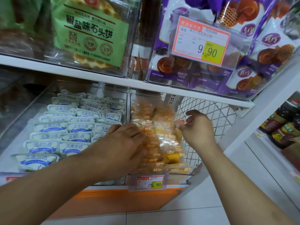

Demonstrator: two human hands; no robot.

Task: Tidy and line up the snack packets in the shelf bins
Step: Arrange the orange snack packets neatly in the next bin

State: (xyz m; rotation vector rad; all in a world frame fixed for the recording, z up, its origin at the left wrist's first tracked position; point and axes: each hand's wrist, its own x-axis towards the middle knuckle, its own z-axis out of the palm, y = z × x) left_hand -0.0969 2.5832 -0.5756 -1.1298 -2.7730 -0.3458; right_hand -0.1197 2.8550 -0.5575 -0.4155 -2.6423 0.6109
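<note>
- On my right hand (197, 127) the fingers (191, 113) are curled, and thumb and forefinger pinch one small orange packet (179, 123) by its edge; the packet is half hidden behind the fingers, so I cannot read its print.
- On my left hand (123, 143) the fingers (129, 129) lie nearly straight and close together, flat on the orange packets (155, 143); the fingertips are lost in the shiny wrappers and I cannot tell if they hook under any packet.
- The orange packets stand in a rough row inside a clear bin (181, 173) on the lower shelf. They are transparent with an orange band marked "58", and yellow pieces show inside. The far ones lean in different directions and glare blurs them.
- The pinched packet is held at the right side of this bin, just beside a white wire mesh (211, 111).
- A price tag (150, 182) on the bin front shows 29.90; the small text is not readable.
- To the left, another bin holds white and blue packets (65, 127) in neat overlapping rows; my left forearm covers its near right corner.
- Above, the shelf board (81, 72) carries bins with green biscuit bags (90, 33) and purple bags (267, 46), both cut off by the top edge.
</note>
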